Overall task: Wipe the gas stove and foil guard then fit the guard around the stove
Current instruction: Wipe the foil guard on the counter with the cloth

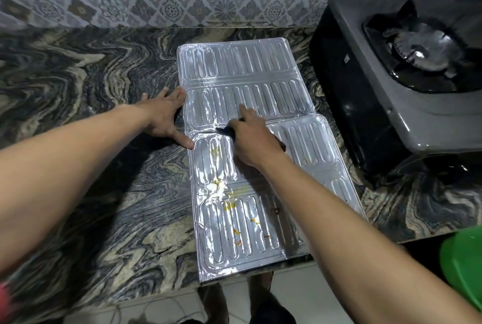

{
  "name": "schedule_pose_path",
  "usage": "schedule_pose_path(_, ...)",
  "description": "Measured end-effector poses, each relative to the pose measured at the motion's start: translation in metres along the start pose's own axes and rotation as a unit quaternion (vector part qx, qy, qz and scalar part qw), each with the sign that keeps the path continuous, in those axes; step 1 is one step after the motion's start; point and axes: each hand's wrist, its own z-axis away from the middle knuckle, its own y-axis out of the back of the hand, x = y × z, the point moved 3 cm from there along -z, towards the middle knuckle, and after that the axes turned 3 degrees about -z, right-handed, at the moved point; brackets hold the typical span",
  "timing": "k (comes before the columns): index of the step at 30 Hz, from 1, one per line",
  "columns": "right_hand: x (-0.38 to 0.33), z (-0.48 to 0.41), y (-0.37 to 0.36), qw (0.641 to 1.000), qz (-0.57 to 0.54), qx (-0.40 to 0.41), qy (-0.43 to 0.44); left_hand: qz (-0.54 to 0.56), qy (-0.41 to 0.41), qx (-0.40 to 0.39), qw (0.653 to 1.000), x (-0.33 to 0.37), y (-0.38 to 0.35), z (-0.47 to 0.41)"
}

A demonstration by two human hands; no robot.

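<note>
The silver ribbed foil guard [245,68] lies unfolded flat on the marble counter [78,68], with its near end over the counter's front edge. Yellow-orange stains [229,206] mark the near panels. My left hand [164,117] rests with spread fingers on the counter, touching the guard's left edge. My right hand [253,138] lies on the middle of the guard and holds a dark cloth [225,130], which shows at both sides of the hand; the index finger points forward. The gas stove [391,83], grey on top and black at the side, stands to the right.
A patterned tile wall [167,8] runs behind the counter. The stove's black burner grate [422,55] is at the far right. A green plastic object [464,269] sits at the lower right, below the counter edge. My feet stand on the pale tiled floor [234,305].
</note>
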Motion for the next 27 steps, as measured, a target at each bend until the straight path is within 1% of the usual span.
schedule_pose_path(2, -0.003, -0.002, 0.0, 1.0, 0.006, 0.005, 0.012, 0.002, 0.001, 0.001, 1.0, 0.001, 0.0, 0.001)
schedule_pose_path(6, 0.022, -0.002, 0.012, 0.998, 0.039, 0.007, -0.041, 0.006, -0.001, 0.003, 1.0, 0.0, 0.0, 0.0)
schedule_pose_path(8, 0.041, 0.003, 0.017, 0.997, 0.034, 0.02, -0.062, 0.007, -0.002, 0.005, 1.0, -0.001, 0.0, 0.0)
schedule_pose_path(13, 0.086, 0.035, 0.018, 0.985, -0.007, 0.092, -0.146, 0.003, -0.003, 0.008, 1.0, -0.001, -0.001, 0.0)
schedule_pose_path(16, 0.097, 0.059, 0.017, 0.973, -0.037, 0.135, -0.185, 0.0, -0.003, 0.01, 1.0, -0.001, -0.001, 0.0)
schedule_pose_path(18, 0.099, 0.074, 0.018, 0.963, -0.061, 0.166, -0.205, 0.0, -0.002, 0.011, 1.0, -0.001, -0.001, 0.0)
schedule_pose_path(21, 0.088, 0.082, 0.018, 0.959, -0.075, 0.181, -0.205, 0.0, -0.003, 0.011, 1.0, 0.0, -0.001, 0.0)
schedule_pose_path(24, 0.069, 0.064, 0.004, 0.962, -0.08, 0.169, -0.197, 0.002, -0.007, 0.01, 1.0, 0.0, 0.0, -0.001)
schedule_pose_path(27, 0.039, 0.031, -0.001, 0.964, -0.086, 0.175, -0.179, 0.003, -0.008, 0.011, 1.0, -0.001, -0.001, -0.001)
